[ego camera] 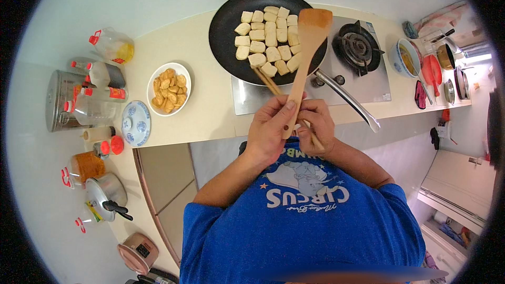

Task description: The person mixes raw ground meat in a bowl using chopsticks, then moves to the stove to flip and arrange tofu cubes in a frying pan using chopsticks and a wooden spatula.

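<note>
My left hand (268, 130) grips the handle of a wooden spatula (309, 43), its broad blade raised over the right side of the pan. Wooden chopsticks (269, 81) slant behind the spatula, their lower end in my right hand (317, 124). Both hands are close together in front of my chest, and the right fingertips are close to the spatula handle; whether they touch it I cannot tell. Pale tofu pieces (257, 35) lie in one layer in a black frying pan (225, 35). The pan's metal handle (349, 100) points toward me on the right.
A gas burner (357, 49) is right of the pan on the steel hob (252, 98). To the left are a white bowl of browned pieces (169, 90), a patterned lid (136, 124), plastic bottles (96, 106) and a pressure cooker (104, 195). A patterned bowl (404, 59) stands far right.
</note>
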{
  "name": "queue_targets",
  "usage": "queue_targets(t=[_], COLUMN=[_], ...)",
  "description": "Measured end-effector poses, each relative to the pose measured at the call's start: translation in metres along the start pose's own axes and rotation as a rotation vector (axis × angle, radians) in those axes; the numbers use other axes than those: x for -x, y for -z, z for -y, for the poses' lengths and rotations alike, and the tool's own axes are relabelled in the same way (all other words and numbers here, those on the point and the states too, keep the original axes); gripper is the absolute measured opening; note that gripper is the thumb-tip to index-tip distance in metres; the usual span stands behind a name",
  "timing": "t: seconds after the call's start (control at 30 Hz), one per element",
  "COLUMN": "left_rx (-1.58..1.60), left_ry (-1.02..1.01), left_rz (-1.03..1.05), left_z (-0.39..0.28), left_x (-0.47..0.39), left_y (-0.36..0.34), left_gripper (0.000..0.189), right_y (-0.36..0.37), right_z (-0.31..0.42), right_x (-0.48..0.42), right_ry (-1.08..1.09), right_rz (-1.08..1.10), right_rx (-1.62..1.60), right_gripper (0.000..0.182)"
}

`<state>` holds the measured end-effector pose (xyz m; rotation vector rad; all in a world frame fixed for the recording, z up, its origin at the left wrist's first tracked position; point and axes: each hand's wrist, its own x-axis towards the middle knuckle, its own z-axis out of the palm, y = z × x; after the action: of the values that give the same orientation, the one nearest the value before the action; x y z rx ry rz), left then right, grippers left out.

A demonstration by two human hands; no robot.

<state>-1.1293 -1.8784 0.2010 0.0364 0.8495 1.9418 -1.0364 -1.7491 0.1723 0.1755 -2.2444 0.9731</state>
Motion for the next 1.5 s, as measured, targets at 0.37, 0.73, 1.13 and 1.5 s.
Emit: queue_targets(t=[0.37,0.73,1.13,1.5], left_rx=[-0.663,-0.545,-0.089,-0.047], left_ry=[-0.287,-0.234,-0.25,-0.263], left_rz=[-0.301,-0.15,-0.088,-0.087], left_z=[-0.023,-0.003,-0.05,-0.055], left_x=[-0.003,-0.013,-0.023,-0.019], left_y=[0.041,0.049,0.032,0.003], left_gripper=[0.029,0.026,0.036,0.026], right_y=[-0.009,-0.04,-0.025,-0.025], right_z=[-0.012,-0.024,-0.04,-0.034], right_x=[-0.045,-0.078,-0.042,-0.076], right_ry=[-0.708,-0.854,-0.041,0.381], right_rz=[0.203,0.301,0.275,0.043], right_rx=[-0.234,-0.017,0.113,0.115], right_gripper=[0.036,0.026,0.053,0.038])
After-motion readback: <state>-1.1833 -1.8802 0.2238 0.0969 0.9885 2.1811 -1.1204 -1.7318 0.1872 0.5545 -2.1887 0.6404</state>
